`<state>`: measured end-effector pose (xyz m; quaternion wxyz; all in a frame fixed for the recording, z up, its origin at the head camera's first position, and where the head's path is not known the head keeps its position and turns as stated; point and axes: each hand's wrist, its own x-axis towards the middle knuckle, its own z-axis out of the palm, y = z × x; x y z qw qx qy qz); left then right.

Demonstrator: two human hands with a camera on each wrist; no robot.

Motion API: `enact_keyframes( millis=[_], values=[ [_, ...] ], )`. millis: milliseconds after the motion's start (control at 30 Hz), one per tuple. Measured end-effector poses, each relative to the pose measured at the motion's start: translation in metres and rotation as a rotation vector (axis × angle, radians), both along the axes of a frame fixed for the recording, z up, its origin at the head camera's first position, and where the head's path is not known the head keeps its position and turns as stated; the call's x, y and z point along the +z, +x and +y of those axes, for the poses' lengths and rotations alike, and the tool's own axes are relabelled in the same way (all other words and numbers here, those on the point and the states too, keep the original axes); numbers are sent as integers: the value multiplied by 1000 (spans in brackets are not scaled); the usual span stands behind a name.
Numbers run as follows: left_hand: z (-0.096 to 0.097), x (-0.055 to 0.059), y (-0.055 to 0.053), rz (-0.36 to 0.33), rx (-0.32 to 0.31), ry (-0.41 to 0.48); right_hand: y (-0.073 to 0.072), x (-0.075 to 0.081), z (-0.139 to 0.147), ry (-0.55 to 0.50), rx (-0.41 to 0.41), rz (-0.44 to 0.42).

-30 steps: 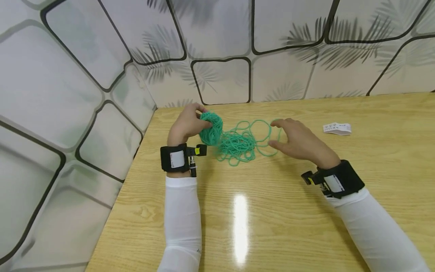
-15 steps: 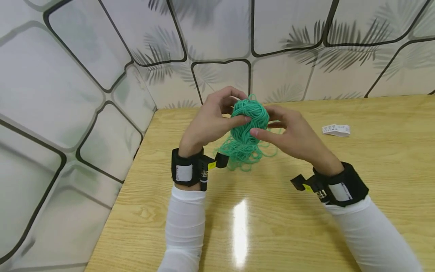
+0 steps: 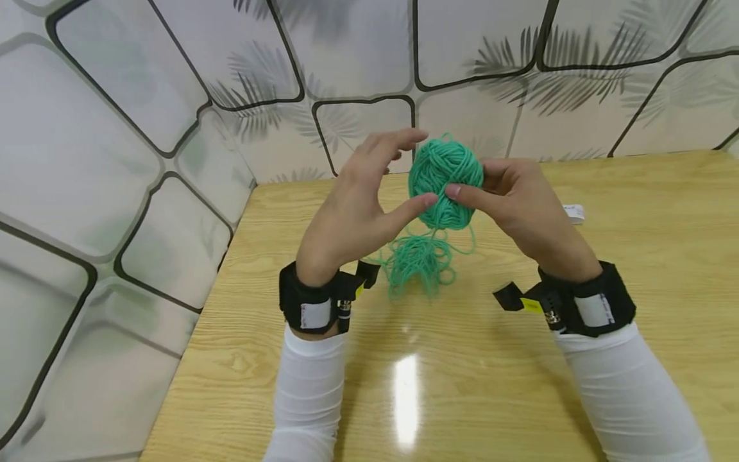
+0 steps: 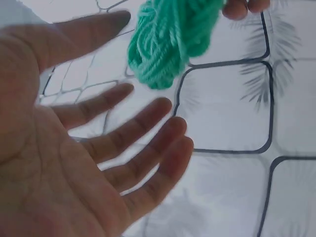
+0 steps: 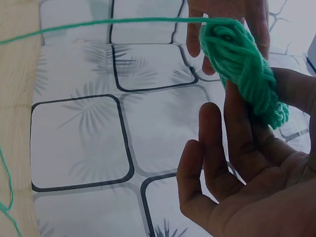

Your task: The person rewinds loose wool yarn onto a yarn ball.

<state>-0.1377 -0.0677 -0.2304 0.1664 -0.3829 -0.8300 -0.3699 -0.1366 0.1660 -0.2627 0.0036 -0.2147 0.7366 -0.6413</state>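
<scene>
A ball of green yarn (image 3: 444,173) is held up above the table. My right hand (image 3: 519,202) pinches its right side, thumb in front and fingers behind. My left hand (image 3: 358,199) is spread at the ball's left, its thumb tip near the front of the yarn. In the left wrist view the left palm (image 4: 64,163) faces up with fingers spread, apart from the ball. The right wrist view shows a single taut strand running left from the yarn ball (image 5: 242,69). Loose loops of green yarn (image 3: 418,260) lie tangled on the table beneath the ball.
The wooden table (image 3: 462,385) meets a patterned wall (image 3: 358,58) at the back and another at the left. A small white paper band (image 3: 574,213) lies on the table, partly hidden behind the right hand.
The left hand carried the yarn ball up and right from beside the loose loops. The right hand came to it and took hold; the left fingers have since spread off the ball.
</scene>
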Motion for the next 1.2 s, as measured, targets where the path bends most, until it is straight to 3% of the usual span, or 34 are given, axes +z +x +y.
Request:
enact_keyframes(
  millis=[133, 333, 433, 600, 767, 967, 1200],
  values=[
    [-1, 3, 4, 135, -10, -27, -1, 2, 2, -128, 44, -64],
    [-1, 2, 3, 174, 4, -127, -4, 2, 2, -201, 84, -98],
    [4, -2, -1, 228, 5, -185, -4, 1, 2, -239, 107, -114],
    [12, -7, -5, 303, -51, -136, -4, -1, 2, -327, 146, -141],
    [17, -7, -7, 278, -97, 9, -6, -2, 1, -391, 187, -113],
    [18, -11, -9, 215, -67, 147, -5, -4, -3, -379, 283, -62],
    [21, -13, -14, 154, -119, 92, -2, -4, -13, -323, 141, -55]
  ],
)
